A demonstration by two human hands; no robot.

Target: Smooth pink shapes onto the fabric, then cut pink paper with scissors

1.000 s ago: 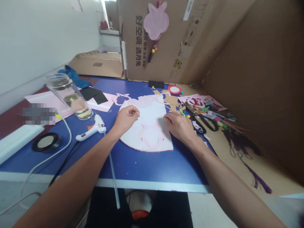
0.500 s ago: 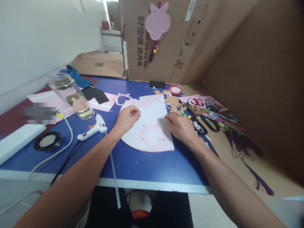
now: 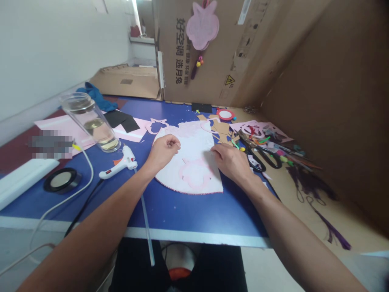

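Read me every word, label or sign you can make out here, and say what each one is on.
"好空调 选月兔": black print running down the cardboard box.
Yellow warning triangle on the box: a symbol, no readable words.
Small print on the box: too small and blurred to read.
Pixelated patch at the table's left: unreadable.

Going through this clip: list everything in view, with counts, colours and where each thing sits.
table: 1, blue, under the hands
sheet: 1, white with pink outlines, table centre
tumbler: 1, clear, table's left
glue gun: 1, white, left of sheet
tape roll: 1, black, far left
power strip: 1, white, left edge
scissors: 1 pair, black handles, right of sheet
tassels: count unclear, purple, far right
carton panel: 1, brown, behind table
ornament: 1, pink, on carton panel
left hand: 1, on sheet
right hand: 1, on sheet
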